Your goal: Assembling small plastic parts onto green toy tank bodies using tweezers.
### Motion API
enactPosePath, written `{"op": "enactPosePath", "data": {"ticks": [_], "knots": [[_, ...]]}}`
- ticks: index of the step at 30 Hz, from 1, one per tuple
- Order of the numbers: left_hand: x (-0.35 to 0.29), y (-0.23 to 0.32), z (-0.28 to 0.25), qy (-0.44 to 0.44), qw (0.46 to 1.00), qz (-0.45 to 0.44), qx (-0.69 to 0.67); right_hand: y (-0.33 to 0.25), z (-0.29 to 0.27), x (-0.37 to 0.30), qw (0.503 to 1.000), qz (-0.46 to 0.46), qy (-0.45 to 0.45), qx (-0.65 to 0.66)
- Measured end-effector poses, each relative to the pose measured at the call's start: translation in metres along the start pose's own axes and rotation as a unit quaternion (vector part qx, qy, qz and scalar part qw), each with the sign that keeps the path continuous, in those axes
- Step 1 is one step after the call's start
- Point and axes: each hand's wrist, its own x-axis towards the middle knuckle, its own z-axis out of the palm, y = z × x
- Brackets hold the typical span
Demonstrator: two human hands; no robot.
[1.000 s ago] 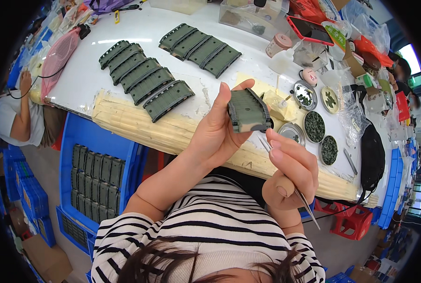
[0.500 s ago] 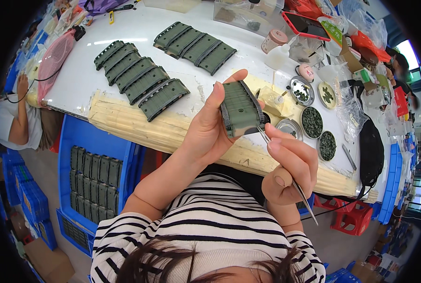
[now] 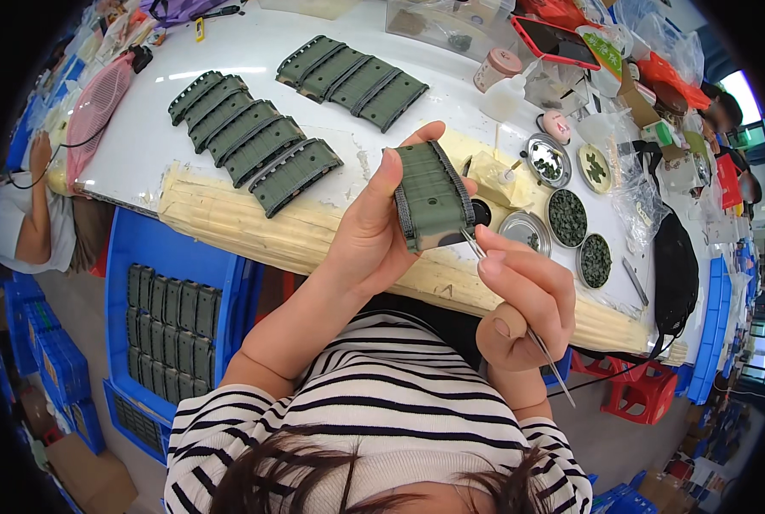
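l hand (image 3: pixel 369 227) grips green pc (image 3: pixel 434 190), r hand (image 3: pixel 528 300) pinches tweezers (image 3: pixel 475 246) (tips @ pc edge)

left hand (image 3: pixel 367 227): your thumb (image 3: pixel 385 177) points up, fingers (image 3: pixel 428 132) curled
right hand (image 3: pixel 528 298): your fingers bent in a pinch
left forearm (image 3: pixel 295 332): yours slants up rightward

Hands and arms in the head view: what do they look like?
The left hand is gloveless, as is the right hand, where a wrap seems to cover a finger or thumb. Short white sleeves with black stripes leave forearms bare.
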Motion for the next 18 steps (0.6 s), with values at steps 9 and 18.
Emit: {"op": "enactPosePath", "data": {"ticks": [9, 18], "knots": [[-0.001, -0.001, -0.006, -0.036, 0.998, -0.011, -0.049, 0.0, -0.007, 0.0, 0.998, 0.011, -0.04, 0.044], [0.001, -0.004, -0.024, -0.112, 0.982, -0.032, -0.147, 0.0, -0.008, 0.003, 0.998, 0.015, -0.059, 0.028]]}}
